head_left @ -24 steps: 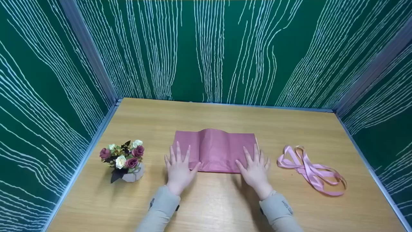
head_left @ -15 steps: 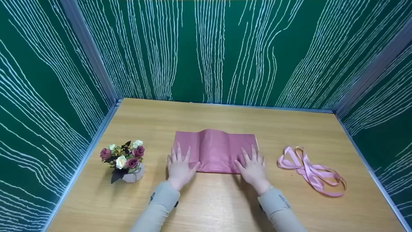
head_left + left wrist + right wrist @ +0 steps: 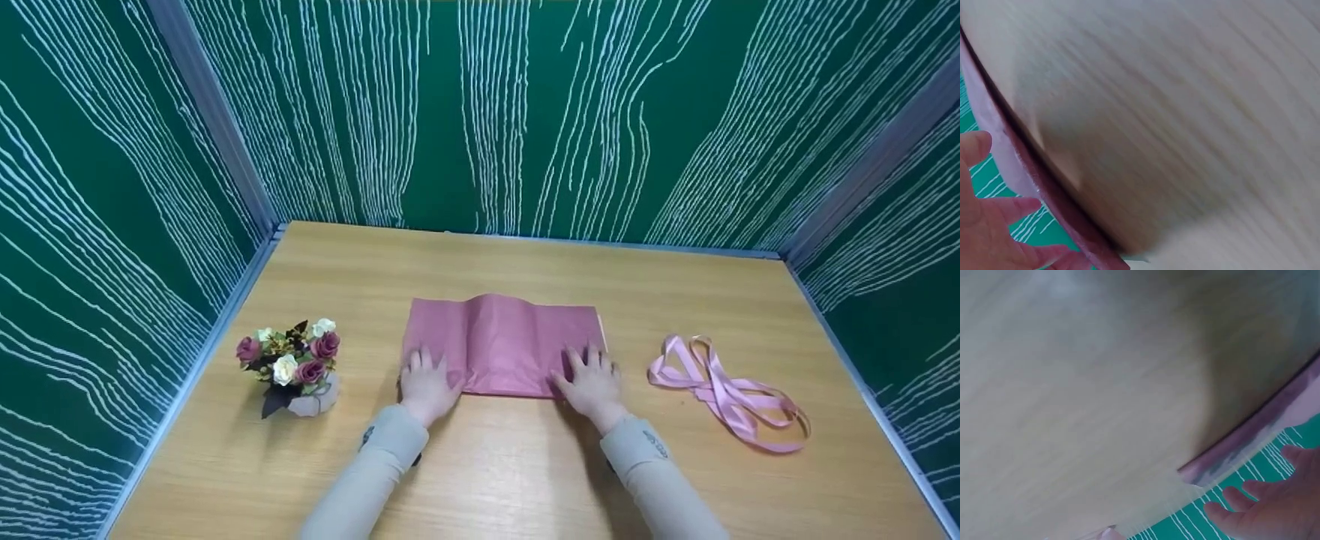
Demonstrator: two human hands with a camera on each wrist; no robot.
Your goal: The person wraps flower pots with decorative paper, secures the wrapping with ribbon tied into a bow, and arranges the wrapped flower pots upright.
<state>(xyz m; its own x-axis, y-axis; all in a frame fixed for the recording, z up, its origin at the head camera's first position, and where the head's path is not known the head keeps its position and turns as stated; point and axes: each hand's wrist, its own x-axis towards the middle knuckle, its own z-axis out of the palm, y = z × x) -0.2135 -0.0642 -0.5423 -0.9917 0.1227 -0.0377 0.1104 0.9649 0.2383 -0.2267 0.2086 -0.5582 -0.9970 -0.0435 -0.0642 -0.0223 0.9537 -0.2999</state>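
Observation:
A mauve piece of folded paper [image 3: 501, 349] lies at the middle of the table, its centre panel bulging up between two creases. My left hand [image 3: 430, 384] is at its near left corner, palm down, fingers spread and slightly bent. At the near right corner my right hand [image 3: 592, 381] lies in much the same way. In the left wrist view, the fingers [image 3: 1013, 208] are beside the paper's edge [image 3: 1061, 208]. The right wrist view has the paper's edge [image 3: 1235, 439] above the loosely bent right fingers [image 3: 1235, 498]. Neither hand grips anything visibly; fingertip contact is hard to tell.
On the left stands a small pot [image 3: 316, 401] of artificial roses [image 3: 296, 360], mauve and cream. A loosely looped pink ribbon [image 3: 731, 397] lies on the right. Green panels with white lines [image 3: 435, 135] enclose the wooden table [image 3: 495, 465] at the back and sides.
Both hands have drawn slightly inward, and their fingers have gone from stretched out to more bent. The head view has shifted a little. Paper, flowers and ribbon stay in place.

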